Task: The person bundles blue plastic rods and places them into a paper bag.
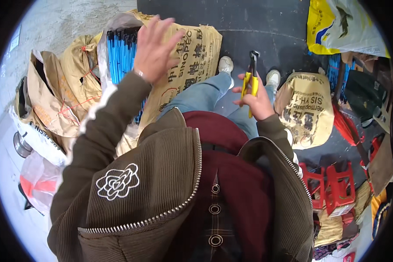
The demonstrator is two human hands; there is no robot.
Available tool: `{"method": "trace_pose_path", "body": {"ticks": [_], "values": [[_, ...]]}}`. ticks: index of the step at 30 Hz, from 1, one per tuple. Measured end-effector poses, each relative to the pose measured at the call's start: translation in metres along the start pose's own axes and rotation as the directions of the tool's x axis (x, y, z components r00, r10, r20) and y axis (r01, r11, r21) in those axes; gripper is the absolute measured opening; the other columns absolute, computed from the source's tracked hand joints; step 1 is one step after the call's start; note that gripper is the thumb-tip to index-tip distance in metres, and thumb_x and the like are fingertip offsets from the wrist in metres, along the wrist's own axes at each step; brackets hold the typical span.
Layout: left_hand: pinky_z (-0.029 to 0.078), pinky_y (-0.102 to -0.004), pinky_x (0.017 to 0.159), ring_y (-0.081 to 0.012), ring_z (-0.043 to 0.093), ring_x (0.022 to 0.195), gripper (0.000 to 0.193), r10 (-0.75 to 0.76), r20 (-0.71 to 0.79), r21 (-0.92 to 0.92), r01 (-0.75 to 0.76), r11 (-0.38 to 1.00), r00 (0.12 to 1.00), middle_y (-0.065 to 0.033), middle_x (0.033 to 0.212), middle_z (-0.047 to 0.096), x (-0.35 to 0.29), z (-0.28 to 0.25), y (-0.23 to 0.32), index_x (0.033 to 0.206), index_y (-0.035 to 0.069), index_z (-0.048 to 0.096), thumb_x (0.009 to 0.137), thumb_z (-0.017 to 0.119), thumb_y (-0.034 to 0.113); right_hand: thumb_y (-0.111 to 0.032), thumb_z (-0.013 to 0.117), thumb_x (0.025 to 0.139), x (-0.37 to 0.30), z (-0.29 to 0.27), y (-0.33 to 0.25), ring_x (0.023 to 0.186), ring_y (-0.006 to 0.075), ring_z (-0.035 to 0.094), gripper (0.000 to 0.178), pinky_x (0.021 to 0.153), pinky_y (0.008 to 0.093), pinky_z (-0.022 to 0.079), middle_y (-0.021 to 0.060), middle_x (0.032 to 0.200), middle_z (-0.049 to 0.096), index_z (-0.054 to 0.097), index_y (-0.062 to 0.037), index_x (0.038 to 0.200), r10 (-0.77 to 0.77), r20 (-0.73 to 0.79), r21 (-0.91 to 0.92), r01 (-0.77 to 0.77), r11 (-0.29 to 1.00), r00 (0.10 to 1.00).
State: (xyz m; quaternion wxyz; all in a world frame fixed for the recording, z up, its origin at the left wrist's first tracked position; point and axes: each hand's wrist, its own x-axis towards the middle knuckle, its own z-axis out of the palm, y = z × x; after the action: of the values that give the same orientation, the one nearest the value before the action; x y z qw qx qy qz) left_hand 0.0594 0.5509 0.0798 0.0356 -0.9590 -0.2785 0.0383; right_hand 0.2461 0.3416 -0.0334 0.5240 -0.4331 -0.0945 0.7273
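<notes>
My right hand (pixel 260 102) is closed around a pair of yellow-handled pliers (pixel 254 83). Their dark metal head points away from me, above my legs. Raised at the left, my left hand (pixel 155 50) has its fingers spread and holds nothing. Just beside it stands a bundle of thin blue strips with black ends (pixel 117 56), packed upright in an opened bag. My left hand overlaps the right edge of the bundle. Under and beyond that hand lies a large brown paper sack (pixel 198 48) with dark print.
More brown paper sacks (pixel 78 65), tied with red string, crowd the far left. A stuffed paper sack (pixel 308 109) sits right of my feet. Red plastic stools (pixel 339 187) stand nearer on the right. A yellow and white bag (pixel 349 26) lies at the far right.
</notes>
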Motion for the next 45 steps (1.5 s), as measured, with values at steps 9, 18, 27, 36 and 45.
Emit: {"method": "trace_pose_path", "body": {"ticks": [9,18,27,36,45], "values": [[0.032,-0.0472,0.093,-0.0278,0.033,0.120,0.054,0.264,0.411,0.177,-0.361,0.916,0.872,-0.0098,0.122,0.042,0.025,0.027,-0.027,0.113,0.013,0.048,0.065,0.072,0.023,0.007,0.041,0.068,0.005,0.007,0.029,0.093,0.0214,0.051,0.071,0.061,0.0308,0.052,0.0110,0.119,0.039,0.020,-0.0079,0.134,-0.029,0.039,-0.050,0.030,0.998,0.999],[0.046,-0.0320,0.066,-0.0253,0.057,0.077,0.031,-0.688,0.374,-0.518,0.755,0.401,0.622,-0.0157,0.084,0.057,-0.109,-0.019,-0.005,0.095,-0.002,0.055,0.073,0.066,0.016,0.004,0.041,0.069,0.010,-0.002,0.020,0.092,0.0207,0.052,0.070,0.057,0.0295,0.053,0.0116,0.119,0.039,0.020,-0.0095,0.135,0.005,0.079,-0.132,0.005,0.991,0.997],[0.038,-0.0403,0.089,-0.0366,0.051,0.101,0.061,-0.798,0.000,-0.209,0.781,0.589,0.602,-0.0224,0.111,0.052,-0.216,0.059,-0.211,0.122,0.004,0.041,0.073,0.065,0.031,0.001,0.042,0.069,0.003,0.022,-0.026,0.091,0.0198,0.053,0.051,0.055,0.0287,0.054,0.0111,0.114,0.043,0.034,-0.0001,0.120,0.101,-0.044,-0.383,-0.111,0.917,0.994],[0.044,-0.0338,0.070,-0.0244,0.059,0.075,0.030,-0.681,0.345,-0.500,0.741,0.449,0.646,-0.0140,0.080,0.062,-0.196,0.074,-0.289,0.093,0.006,0.062,0.076,0.059,0.030,0.002,0.040,0.068,0.029,0.111,-0.046,0.088,0.0202,0.053,0.050,0.055,0.0279,0.053,0.0107,0.112,0.045,0.038,0.0000,0.117,0.159,-0.162,-0.511,-0.221,0.831,0.974],[0.046,-0.0319,0.069,-0.0240,0.061,0.074,0.027,-0.567,0.290,-0.637,0.598,0.486,0.771,-0.0145,0.076,0.062,-0.163,0.077,-0.293,0.093,0.005,0.062,0.072,0.054,0.020,0.004,0.040,0.068,0.030,0.144,-0.033,0.089,0.0227,0.053,0.055,0.054,0.0277,0.053,0.0119,0.113,0.043,0.034,-0.0004,0.122,0.259,-0.209,-0.524,-0.332,0.785,0.943]]}}
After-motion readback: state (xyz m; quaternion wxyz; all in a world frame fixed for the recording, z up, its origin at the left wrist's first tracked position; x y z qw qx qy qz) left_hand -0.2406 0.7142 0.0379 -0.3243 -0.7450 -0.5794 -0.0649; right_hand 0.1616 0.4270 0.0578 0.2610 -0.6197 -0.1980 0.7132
